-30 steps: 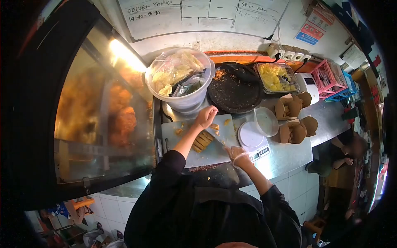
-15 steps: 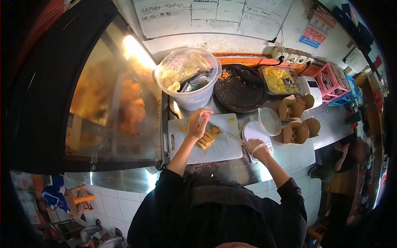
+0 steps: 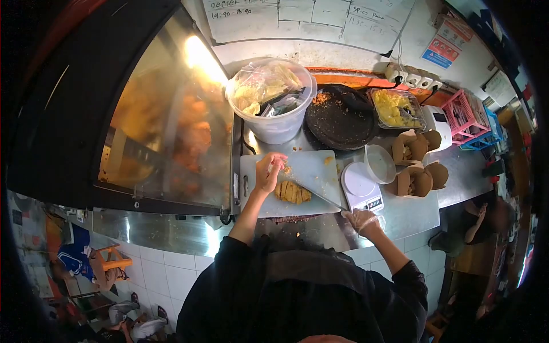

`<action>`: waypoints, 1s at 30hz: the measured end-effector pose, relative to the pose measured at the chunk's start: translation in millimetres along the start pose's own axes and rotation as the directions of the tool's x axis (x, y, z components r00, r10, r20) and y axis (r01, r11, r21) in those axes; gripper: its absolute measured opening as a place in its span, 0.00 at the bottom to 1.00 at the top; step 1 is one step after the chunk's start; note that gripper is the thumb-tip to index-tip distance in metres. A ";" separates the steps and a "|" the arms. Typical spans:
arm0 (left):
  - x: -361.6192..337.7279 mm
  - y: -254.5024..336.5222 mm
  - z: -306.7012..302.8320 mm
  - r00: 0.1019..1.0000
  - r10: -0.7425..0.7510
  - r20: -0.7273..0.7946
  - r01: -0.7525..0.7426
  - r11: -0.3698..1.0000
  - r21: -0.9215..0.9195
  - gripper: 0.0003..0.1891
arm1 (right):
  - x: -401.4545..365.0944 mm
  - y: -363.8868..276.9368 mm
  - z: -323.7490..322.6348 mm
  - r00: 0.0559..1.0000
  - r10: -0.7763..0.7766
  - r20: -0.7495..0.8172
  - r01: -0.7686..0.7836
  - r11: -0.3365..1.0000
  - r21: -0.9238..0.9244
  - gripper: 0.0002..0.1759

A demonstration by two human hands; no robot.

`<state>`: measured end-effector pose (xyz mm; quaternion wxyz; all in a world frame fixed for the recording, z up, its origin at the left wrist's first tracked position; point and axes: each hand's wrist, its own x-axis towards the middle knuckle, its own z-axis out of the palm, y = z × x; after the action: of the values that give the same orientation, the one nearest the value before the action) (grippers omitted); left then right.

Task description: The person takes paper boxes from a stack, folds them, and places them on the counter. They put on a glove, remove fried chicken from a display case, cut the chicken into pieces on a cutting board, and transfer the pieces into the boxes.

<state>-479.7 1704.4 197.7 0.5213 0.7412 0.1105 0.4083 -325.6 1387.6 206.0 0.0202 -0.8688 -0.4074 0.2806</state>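
My right hand (image 3: 364, 222), in a clear plastic glove, is closed round the handle of a knife (image 3: 320, 195). The long blade slants up and left over the white cutting board (image 3: 325, 178). Beneath it lies a golden-brown fried cutlet (image 3: 293, 192), sliced into several strips that rest side by side. My left hand (image 3: 267, 173) is over the board's left half, close to the blade's tip, with its fingers bent together. What they hold, if anything, is hidden. Small crumbs lie near its fingertips.
A white kitchen scale (image 3: 361, 186) and a clear round tub (image 3: 379, 164) stand right of the board. Further right are open brown food boxes (image 3: 413, 182). Behind are a bucket of bags (image 3: 273, 121) and a black pan (image 3: 341, 123). A lit glass cabinet (image 3: 166, 126) borders the left.
The knife has swung to a steeper slant as my right hand moved down, off the scale's edge. My left hand remains near the tip, its fingers more bent. The view has shifted slightly.
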 end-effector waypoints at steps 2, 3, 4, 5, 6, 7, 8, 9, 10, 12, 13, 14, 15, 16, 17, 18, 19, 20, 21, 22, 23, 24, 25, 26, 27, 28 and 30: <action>0.6 6.0 -0.9 1.000 -0.026 0.001 0.026 1.000 -0.013 0.14 | -2.4 0.1 3.4 0.999 0.033 0.032 -0.034 0.999 0.013 0.37; 0.4 8.1 -0.8 0.999 -0.039 0.002 0.039 0.999 -0.021 0.14 | -3.5 -0.9 -0.4 0.998 0.045 0.052 -0.046 0.999 0.024 0.37; 0.2 7.3 -1.8 0.999 -0.039 0.005 0.039 0.999 -0.007 0.14 | -3.4 -1.6 -3.1 0.996 0.056 0.072 -0.058 0.998 0.034 0.37; 1.5 5.9 -3.9 0.999 -0.038 0.008 0.038 0.999 0.007 0.14 | -0.6 -2.1 -5.5 0.998 0.056 0.024 -0.056 0.998 -0.002 0.35; 3.9 5.8 -5.7 0.999 -0.037 0.009 0.037 0.999 0.022 0.14 | 7.7 1.7 -4.5 0.997 -0.013 0.073 0.014 1.000 -0.008 0.34; 7.2 5.5 -7.1 0.999 -0.031 0.006 0.031 0.999 0.021 0.14 | 21.4 8.9 -1.1 0.989 -0.083 0.122 0.085 0.996 -0.010 0.33; 11.5 7.4 -8.0 1.000 -0.026 0.003 0.026 0.999 0.018 0.14 | 33.8 12.2 -3.7 0.974 -0.151 0.170 0.155 0.988 -0.009 0.32; 14.3 8.4 -8.3 1.000 -0.022 0.001 0.022 1.000 0.015 0.14 | 21.5 -29.8 -50.8 0.943 -0.108 0.315 0.082 0.992 0.096 0.26; 16.6 8.1 -7.9 0.999 -0.036 0.019 0.036 0.999 0.017 0.14 | 32.6 -30.8 -50.3 0.930 -0.241 0.277 0.254 0.967 -0.014 0.25; 21.9 7.3 -4.8 0.997 -0.059 0.057 0.058 0.998 0.021 0.13 | 60.2 -28.0 -32.8 0.834 -0.496 0.242 0.548 0.800 -0.246 0.24; 21.5 4.3 -2.6 0.994 -0.075 0.084 0.070 0.996 0.056 0.13 | 71.8 -28.2 -23.5 0.840 -0.478 0.257 0.535 0.807 -0.249 0.21; 19.1 -2.4 -0.2 0.990 -0.092 0.110 0.082 0.992 0.093 0.13 | 82.9 -30.6 -14.2 0.845 -0.460 0.272 0.523 0.814 -0.252 0.19; 17.3 -8.8 2.1 0.985 -0.110 0.135 0.092 0.987 0.130 0.12 | 87.0 -38.6 -14.3 0.850 -0.442 0.287 0.512 0.820 -0.255 0.17; 13.5 -15.0 4.4 0.982 -0.103 0.157 0.078 0.984 0.158 0.12 | 86.9 -42.8 -15.8 0.853 -0.418 0.314 0.495 0.838 -0.230 0.17; 9.6 -17.2 7.0 0.979 -0.098 0.180 0.065 0.980 0.186 0.11 | 78.6 -52.7 -25.7 0.853 -0.393 0.343 0.477 0.855 -0.204 0.18; 6.9 -20.5 9.0 0.974 -0.096 0.203 0.052 0.976 0.211 0.11 | 74.4 -57.5 -30.9 0.852 -0.367 0.374 0.454 0.873 -0.179 0.18; 5.0 -24.6 10.1 0.970 -0.065 0.233 -0.003 0.960 0.280 0.10 | 84.7 -46.6 -13.1 0.872 -0.324 0.366 0.404 0.900 -0.166 0.20; 2.6 -27.8 12.9 0.969 -0.062 0.238 -0.014 0.953 0.302 0.10 | 88.9 -35.2 1.7 0.857 -0.424 0.293 0.481 0.863 -0.156 0.22; -0.3 -32.7 16.6 0.968 -0.058 0.246 -0.025 0.946 0.324 0.10 | 91.5 -22.2 17.0 0.828 -0.518 0.216 0.552 0.820 -0.152 0.25; -4.1 -35.9 19.1 0.965 -0.058 0.255 -0.035 0.938 0.345 0.09 | 91.5 -15.4 26.4 0.786 -0.603 0.138 0.619 0.771 -0.151 0.28; -5.2 -36.1 19.7 0.966 -0.066 0.251 -0.025 0.938 0.345 0.09 | 92.2 -14.8 29.6 0.793 -0.598 0.119 0.609 0.783 -0.124 0.28; -4.7 -36.6 19.6 0.966 -0.073 0.249 -0.018 0.938 0.346 0.10 | 94.2 -15.2 32.5 0.801 -0.591 0.097 0.599 0.795 -0.097 0.29; -4.3 -36.9 19.1 0.965 -0.079 0.249 -0.012 0.938 0.347 0.10 | 96.3 -16.1 35.9 0.809 -0.582 0.075 0.587 0.807 -0.068 0.30; -5.3 -43.2 17.8 0.967 -0.082 0.241 -0.001 0.945 0.326 0.10 | 92.2 -26.1 23.4 0.841 -0.521 0.145 0.536 0.840 -0.089 0.30; -9.8 -53.5 15.1 0.969 -0.088 0.231 0.014 0.952 0.305 0.11 | 82.2 -43.0 0.5 0.864 -0.455 0.217 0.485 0.867 -0.112 0.29; -13.0 -62.9 12.2 0.971 -0.094 0.222 0.028 0.958 0.284 0.11 | 79.1 -54.6 -11.8 0.879 -0.382 0.286 0.433 0.890 -0.140 0.29; -20.2 -73.2 7.2 0.973 -0.153 0.171 0.105 0.959 0.263 0.12 | 82.6 -57.7 -1.2 0.863 -0.436 0.255 0.482 0.862 -0.159 0.30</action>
<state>-468.3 1719.3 123.8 0.4564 0.8282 0.1598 0.2834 -322.9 1485.8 183.3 -0.0512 -0.7083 -0.6314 0.3116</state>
